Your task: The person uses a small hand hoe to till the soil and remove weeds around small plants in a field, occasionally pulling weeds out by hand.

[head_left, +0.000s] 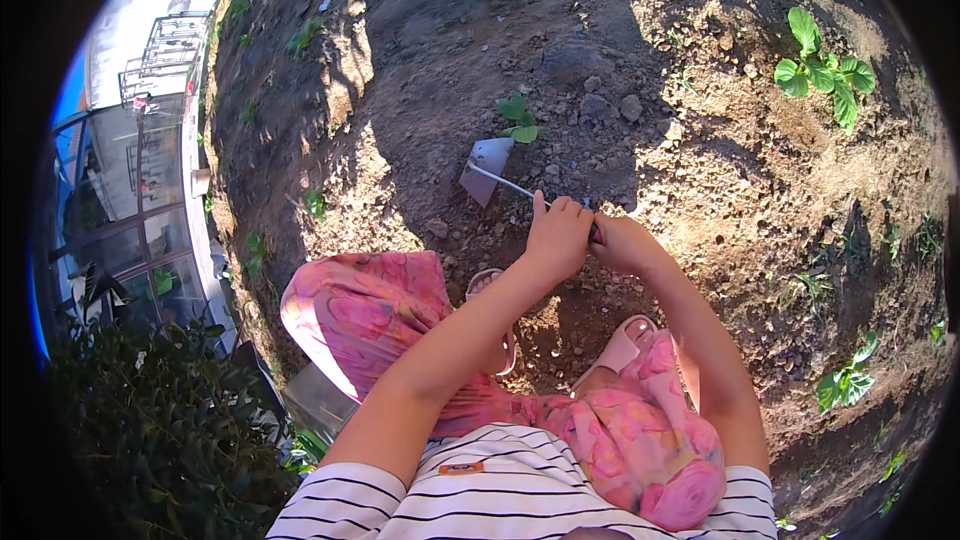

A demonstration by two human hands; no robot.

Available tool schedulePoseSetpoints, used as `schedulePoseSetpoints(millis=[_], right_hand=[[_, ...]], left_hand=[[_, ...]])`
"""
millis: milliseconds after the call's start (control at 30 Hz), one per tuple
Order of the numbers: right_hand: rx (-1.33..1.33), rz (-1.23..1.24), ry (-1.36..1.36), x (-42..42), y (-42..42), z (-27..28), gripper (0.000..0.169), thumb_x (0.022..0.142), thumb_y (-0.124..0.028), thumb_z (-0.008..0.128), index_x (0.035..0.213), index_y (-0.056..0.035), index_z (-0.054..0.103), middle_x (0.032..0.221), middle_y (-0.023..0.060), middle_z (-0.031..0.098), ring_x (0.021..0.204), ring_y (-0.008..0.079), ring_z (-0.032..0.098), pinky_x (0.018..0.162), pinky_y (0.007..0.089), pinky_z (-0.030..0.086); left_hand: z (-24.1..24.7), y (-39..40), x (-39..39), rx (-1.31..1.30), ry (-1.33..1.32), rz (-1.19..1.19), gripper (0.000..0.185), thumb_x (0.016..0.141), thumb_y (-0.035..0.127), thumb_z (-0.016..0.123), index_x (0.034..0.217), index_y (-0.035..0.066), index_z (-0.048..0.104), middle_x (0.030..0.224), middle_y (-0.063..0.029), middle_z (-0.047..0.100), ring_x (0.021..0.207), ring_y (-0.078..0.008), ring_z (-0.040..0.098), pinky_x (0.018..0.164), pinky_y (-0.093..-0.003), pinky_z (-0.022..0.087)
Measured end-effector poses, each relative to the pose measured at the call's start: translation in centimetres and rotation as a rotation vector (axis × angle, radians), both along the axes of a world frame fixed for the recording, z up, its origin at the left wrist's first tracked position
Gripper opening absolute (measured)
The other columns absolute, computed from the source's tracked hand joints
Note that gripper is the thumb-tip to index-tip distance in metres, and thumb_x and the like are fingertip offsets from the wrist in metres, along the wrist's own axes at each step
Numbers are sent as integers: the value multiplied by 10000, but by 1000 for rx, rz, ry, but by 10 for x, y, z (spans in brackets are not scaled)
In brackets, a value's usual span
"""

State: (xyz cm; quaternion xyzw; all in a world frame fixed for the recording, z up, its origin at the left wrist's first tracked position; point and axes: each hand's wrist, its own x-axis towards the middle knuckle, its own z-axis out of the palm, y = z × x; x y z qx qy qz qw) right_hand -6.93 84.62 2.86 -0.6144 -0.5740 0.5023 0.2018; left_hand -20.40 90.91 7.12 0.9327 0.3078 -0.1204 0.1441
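A small hand hoe (491, 159) with a flat metal blade and a thin metal neck reaches forward and left from my hands. My left hand (559, 236) is closed around the handle nearer the blade, its thumb lying along the top. Just behind it, my right hand (624, 244) grips the dark end of the same handle. The blade is at the soil, right beside a small green seedling (521, 120) with a few broad leaves. Most of the handle is hidden inside my hands.
Soil clods (611, 106) lie beyond the blade. A larger leafy plant (825, 73) grows at the upper right, another (847, 384) at the lower right. My sandalled feet (619, 349) are close behind the hands. A dark leafy bush (165, 420) and a glazed structure (135, 202) stand on the left.
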Motion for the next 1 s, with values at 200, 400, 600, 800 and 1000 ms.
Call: schedulePoseSetpoints(millis=[200, 400, 600, 800, 1000], right_hand=[[-88, 25, -33, 12, -30, -2, 227, 757, -178, 575, 946, -55, 547, 825, 196, 637, 797, 390, 611, 726, 454, 487], [-46, 50, -72, 6, -22, -2, 231, 760, -194, 575, 930, -39, 552, 825, 192, 638, 797, 384, 615, 732, 456, 490], [46, 32, -54, -15, 9, -21, 210, 747, -188, 576, 886, -32, 570, 829, 202, 637, 800, 389, 613, 736, 459, 491], [-53, -8, -48, -15, -35, -16, 240, 761, -195, 590, 929, -31, 538, 799, 202, 633, 785, 387, 616, 722, 468, 492], [-69, 150, -114, -7, -38, 11, 261, 745, -194, 621, 947, -49, 541, 789, 187, 638, 785, 374, 621, 711, 460, 496]], left_hand=[[-8, -29, 6, -41, 18, -18, 203, 730, 92, 594, 931, 59, 596, 959, -85, 569, 1022, -269, 517, 1019, -615, 247], [0, -30, 7, -40, 97, 96, 226, 717, 92, 603, 939, 58, 586, 960, -98, 572, 1034, -278, 516, 1010, -627, 248], [-22, -9, -10, 29, 83, 134, 227, 695, 72, 621, 917, 56, 575, 946, -102, 565, 1027, -295, 515, 1012, -622, 255], [-20, -32, -14, -60, -74, 51, 226, 690, 49, 602, 914, 52, 572, 941, -100, 559, 1026, -292, 511, 1030, -607, 244], [-13, -58, -25, -59, -58, 160, 267, 693, 31, 588, 958, 51, 560, 976, -100, 554, 1032, -292, 509, 1027, -612, 241]])
